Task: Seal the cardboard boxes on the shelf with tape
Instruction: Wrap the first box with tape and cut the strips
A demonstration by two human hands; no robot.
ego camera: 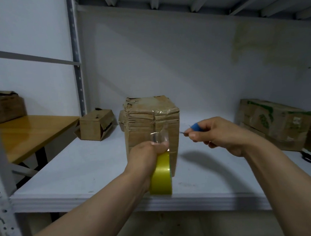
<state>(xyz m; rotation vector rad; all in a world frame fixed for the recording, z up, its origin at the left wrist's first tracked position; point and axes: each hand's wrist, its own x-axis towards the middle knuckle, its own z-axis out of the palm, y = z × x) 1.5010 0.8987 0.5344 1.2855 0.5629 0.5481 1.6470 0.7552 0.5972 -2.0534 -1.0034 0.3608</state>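
Tape [158, 136] already lies over the worn cardboard box [151, 118] in the middle of the shelf [81, 169], uncut from the yellow roll [161, 174] that the left hand [144, 155] grips, the right hand [220, 135] pinches a blue cutter [196, 127] beside it, and the open small box [94, 125] seems left to seal.

A storeroom or small warehouse bay, to judge by the slotted grey steel upright [77, 68] carrying a white shelf [81, 169], worn cardboard boxes [151, 121] standing along it against a bare white wall [165, 61], and a wooden counter [32, 133] alongside.
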